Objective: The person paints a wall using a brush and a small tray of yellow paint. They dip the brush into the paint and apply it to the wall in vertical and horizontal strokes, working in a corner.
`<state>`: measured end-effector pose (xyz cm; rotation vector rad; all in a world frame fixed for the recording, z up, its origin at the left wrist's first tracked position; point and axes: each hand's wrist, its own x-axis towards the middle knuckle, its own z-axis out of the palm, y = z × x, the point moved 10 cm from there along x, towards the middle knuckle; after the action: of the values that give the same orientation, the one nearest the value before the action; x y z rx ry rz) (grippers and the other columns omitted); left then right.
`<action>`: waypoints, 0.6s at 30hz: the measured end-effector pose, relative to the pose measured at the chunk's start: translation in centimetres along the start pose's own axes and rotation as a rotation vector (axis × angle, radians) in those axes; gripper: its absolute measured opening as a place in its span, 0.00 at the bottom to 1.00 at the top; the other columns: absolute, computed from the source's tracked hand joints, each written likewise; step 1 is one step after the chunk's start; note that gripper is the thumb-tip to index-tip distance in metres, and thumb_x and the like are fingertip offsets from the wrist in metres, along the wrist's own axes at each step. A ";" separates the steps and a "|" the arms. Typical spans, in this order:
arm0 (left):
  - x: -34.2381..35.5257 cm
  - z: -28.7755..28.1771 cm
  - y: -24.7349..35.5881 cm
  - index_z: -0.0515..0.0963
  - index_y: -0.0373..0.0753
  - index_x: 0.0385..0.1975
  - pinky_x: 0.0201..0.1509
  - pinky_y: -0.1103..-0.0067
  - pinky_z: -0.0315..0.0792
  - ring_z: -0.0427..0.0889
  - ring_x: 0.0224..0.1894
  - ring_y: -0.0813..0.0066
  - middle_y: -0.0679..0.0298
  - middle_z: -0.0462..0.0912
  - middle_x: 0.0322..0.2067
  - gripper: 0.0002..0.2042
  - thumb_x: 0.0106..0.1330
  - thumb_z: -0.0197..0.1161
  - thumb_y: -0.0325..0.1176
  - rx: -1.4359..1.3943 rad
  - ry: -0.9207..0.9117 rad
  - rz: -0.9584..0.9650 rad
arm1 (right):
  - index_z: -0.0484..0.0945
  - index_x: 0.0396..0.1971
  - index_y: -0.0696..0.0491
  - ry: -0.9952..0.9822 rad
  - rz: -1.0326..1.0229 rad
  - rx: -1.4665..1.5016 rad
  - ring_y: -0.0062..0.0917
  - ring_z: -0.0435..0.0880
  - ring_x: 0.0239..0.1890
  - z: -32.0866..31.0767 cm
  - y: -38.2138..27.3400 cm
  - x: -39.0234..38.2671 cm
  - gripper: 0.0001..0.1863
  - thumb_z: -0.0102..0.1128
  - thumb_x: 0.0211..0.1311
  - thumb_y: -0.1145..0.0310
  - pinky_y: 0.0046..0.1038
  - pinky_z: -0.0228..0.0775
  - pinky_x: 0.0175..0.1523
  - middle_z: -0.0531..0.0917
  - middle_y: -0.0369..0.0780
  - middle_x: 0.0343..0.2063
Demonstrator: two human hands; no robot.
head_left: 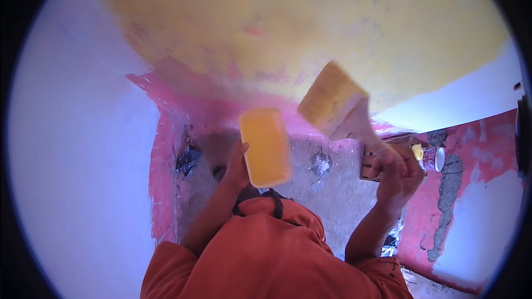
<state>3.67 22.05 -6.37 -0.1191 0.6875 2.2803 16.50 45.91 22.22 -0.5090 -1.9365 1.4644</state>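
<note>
My left hand [237,166] grips the side of a rectangular tray [266,147] filled with smooth yellow paint, at the middle of the view. My right hand [396,169], at the right, is closed on the handle of a wide brush [332,99], whose bristles are coated yellow and raised up and left, in front of the wall. The wall ahead [310,22] carries patchy yellow paint over pink, with a white area at its right. Whether the bristles touch that wall I cannot tell.
A white wall [77,160] stands at the left, and a pink wall [476,144] with a grey patched strip at the right. Behind my right hand are a crate [368,171] and a bucket [435,159]. Dark debris [188,159] lies on the grimy floor [332,199].
</note>
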 end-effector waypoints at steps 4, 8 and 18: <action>0.3 0.7 -0.5 0.66 0.35 0.61 0.56 0.70 0.77 0.80 0.53 0.67 0.59 0.78 0.52 0.28 0.65 0.60 0.45 -0.028 -0.071 -0.026 | 0.82 0.32 0.63 -0.053 0.170 -0.091 0.15 0.76 0.18 5.3 1.4 -1.9 0.09 0.65 0.61 0.71 0.18 0.67 0.22 0.80 0.37 0.18; -0.4 2.7 0.2 0.66 0.34 0.61 0.56 0.69 0.77 0.81 0.53 0.65 0.57 0.78 0.52 0.30 0.63 0.62 0.45 -0.022 -0.087 -0.007 | 0.85 0.34 0.62 -0.171 0.196 -0.301 0.14 0.78 0.21 8.3 5.2 -2.7 0.10 0.67 0.59 0.69 0.22 0.72 0.27 0.83 0.36 0.19; -2.8 2.8 1.6 0.64 0.33 0.63 0.57 0.69 0.77 0.80 0.54 0.65 0.55 0.77 0.54 0.32 0.63 0.63 0.45 0.066 -0.050 0.076 | 0.83 0.30 0.58 -0.267 0.021 -0.485 0.33 0.84 0.20 13.0 4.9 -4.4 0.10 0.63 0.61 0.66 0.31 0.74 0.29 0.81 0.44 0.16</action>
<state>4.95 20.75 -2.51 -0.0052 0.7518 2.3220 10.22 35.45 14.22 -0.5665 -2.5237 1.1110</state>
